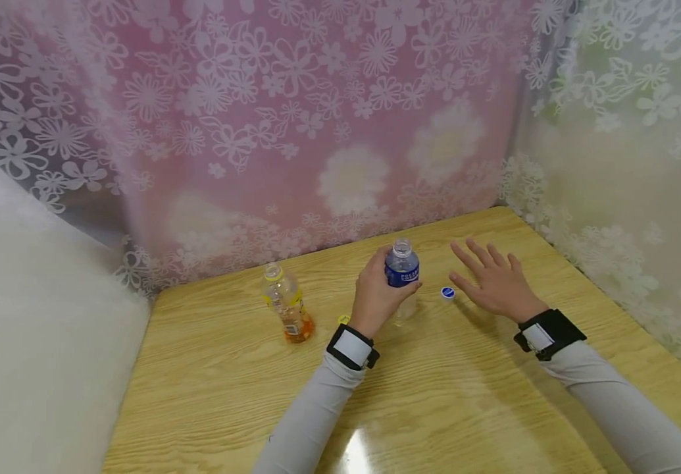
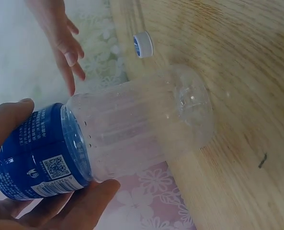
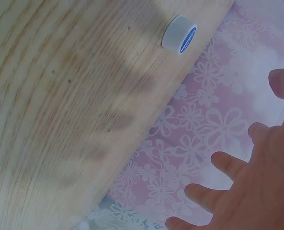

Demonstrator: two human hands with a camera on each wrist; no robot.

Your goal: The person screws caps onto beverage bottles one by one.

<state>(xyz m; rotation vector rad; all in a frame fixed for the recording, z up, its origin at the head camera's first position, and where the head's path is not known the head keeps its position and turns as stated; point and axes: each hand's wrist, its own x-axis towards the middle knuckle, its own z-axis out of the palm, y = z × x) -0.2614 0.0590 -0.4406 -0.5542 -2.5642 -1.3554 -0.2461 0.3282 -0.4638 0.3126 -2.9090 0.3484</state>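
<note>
My left hand point(image 1: 378, 293) grips a clear plastic bottle point(image 1: 403, 255) round its blue label, and the bottle stands upright with its mouth uncapped. In the left wrist view the fingers and thumb wrap the label, and the bottle's clear lower body point(image 2: 142, 120) looks empty. My right hand point(image 1: 494, 283) hovers over the table with spread fingers and holds nothing. Close to its thumb lies a white cap point(image 1: 447, 293) with a blue top, which also shows in the right wrist view.
An uncapped bottle point(image 1: 289, 306) with a little orange drink stands to the left. A yellow cap point(image 1: 344, 319) lies partly hidden behind my left wrist. Floral curtains point(image 1: 316, 131) hang along the back and right edges of the wooden table point(image 1: 210, 382).
</note>
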